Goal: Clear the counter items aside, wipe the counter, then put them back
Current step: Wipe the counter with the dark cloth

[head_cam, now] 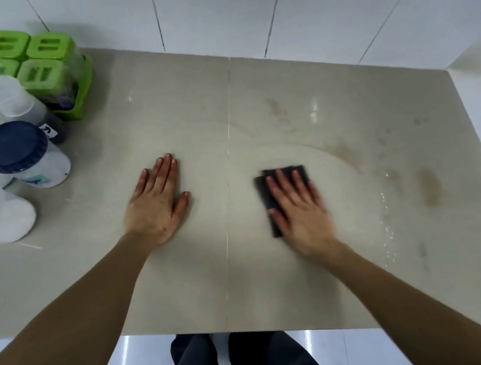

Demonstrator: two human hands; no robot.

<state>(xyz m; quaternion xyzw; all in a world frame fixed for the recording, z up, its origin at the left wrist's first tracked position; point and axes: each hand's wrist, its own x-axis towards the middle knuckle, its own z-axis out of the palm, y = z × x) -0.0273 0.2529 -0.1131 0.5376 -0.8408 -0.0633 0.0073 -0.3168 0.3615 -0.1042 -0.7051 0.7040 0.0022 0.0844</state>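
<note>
Forearms nearest; my right hand lies flat, fingers straight, pressing dark cloth at 3 o'clock on counter; cloth likely soft, light, limp (palm pressure suits it); left hand spread flat, bracing; glossy stone, brown stains at 2; jars bunched at 10.

Bright, glary counter; perhaps motion-blurred hand.

Right hand flat on dark cloth, pressed to wet beige surface. Left hand flat, fingers straight. Jars and green rack grouped far left.
</note>
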